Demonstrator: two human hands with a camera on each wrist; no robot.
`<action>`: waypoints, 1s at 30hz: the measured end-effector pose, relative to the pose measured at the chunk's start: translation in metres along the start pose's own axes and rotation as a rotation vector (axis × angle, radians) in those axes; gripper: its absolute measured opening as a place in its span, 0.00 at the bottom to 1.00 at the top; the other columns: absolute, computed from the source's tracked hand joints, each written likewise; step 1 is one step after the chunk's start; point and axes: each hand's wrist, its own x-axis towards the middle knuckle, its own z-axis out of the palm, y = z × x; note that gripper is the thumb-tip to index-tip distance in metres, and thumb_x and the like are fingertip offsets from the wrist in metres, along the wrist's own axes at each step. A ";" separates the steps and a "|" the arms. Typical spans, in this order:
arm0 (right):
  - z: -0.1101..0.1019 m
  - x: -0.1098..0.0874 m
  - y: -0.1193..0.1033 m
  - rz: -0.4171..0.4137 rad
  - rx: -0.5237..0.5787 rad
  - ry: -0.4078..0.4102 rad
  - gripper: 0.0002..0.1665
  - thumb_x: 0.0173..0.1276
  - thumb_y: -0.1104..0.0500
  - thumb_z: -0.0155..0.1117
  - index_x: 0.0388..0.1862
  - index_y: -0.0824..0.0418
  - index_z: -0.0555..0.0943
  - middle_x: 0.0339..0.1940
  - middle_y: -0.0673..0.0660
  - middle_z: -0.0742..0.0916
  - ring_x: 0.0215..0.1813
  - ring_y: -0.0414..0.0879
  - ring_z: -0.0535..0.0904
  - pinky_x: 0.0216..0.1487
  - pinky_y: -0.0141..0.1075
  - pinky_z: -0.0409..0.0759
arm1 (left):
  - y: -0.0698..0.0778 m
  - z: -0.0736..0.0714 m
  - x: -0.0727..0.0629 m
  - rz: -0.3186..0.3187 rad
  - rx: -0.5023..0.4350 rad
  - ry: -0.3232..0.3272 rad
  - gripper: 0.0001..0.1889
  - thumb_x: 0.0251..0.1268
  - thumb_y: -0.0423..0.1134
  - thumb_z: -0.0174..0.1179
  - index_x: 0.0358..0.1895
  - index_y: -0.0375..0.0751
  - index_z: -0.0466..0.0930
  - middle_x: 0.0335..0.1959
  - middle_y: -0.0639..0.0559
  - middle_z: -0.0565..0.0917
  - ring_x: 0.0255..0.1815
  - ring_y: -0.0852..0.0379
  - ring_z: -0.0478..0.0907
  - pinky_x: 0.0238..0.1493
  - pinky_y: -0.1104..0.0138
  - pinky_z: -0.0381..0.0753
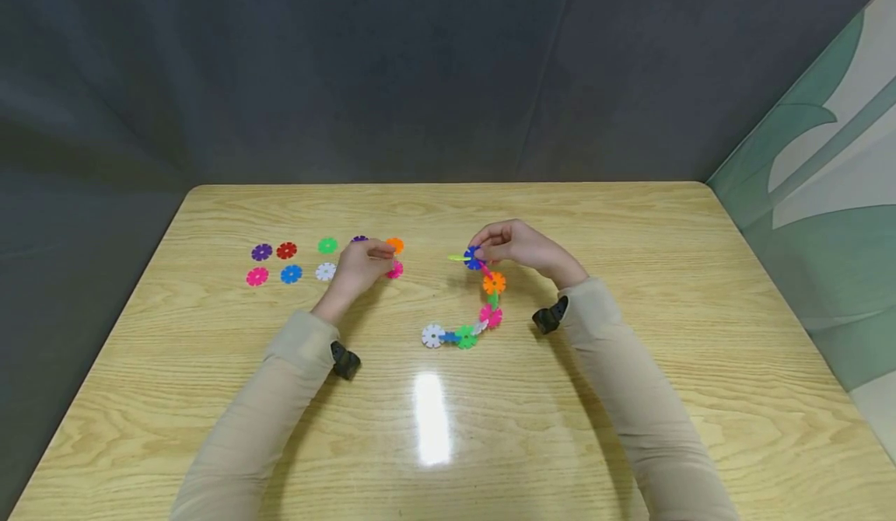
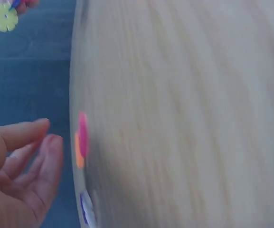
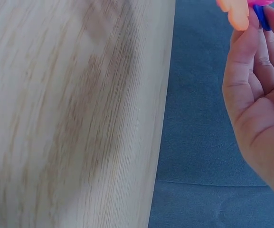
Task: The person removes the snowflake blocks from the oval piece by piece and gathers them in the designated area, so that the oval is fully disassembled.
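A curved chain of notched plastic discs runs from a white disc point(image 1: 432, 336) through green, pink and orange ones to a blue disc point(image 1: 473, 257). My right hand point(image 1: 521, 247) pinches that blue disc between thumb and fingers, holding this end of the chain up. A yellow-green disc point(image 2: 4, 18) is joined to the blue one, on its left. My left hand point(image 1: 360, 268) hovers over the loose discs, closest to a pink disc point(image 1: 395, 270) and an orange disc point(image 1: 395, 246). In the left wrist view its thumb and fingertips are slightly apart, with nothing between them.
Loose discs lie in two rows on the wooden table point(image 1: 560, 443), among them a red disc point(image 1: 286, 250) and a light blue disc point(image 1: 291, 274). A dark curtain point(image 1: 448, 70) hangs behind the table. Each wrist wears a small black camera point(image 1: 550, 316).
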 end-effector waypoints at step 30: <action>0.011 0.003 -0.005 -0.004 -0.042 -0.069 0.13 0.66 0.63 0.63 0.46 0.69 0.81 0.27 0.45 0.87 0.32 0.39 0.81 0.45 0.34 0.80 | 0.050 0.035 -0.017 0.127 -0.103 -0.229 0.20 0.63 0.49 0.63 0.55 0.45 0.80 0.55 0.48 0.82 0.54 0.50 0.78 0.55 0.57 0.80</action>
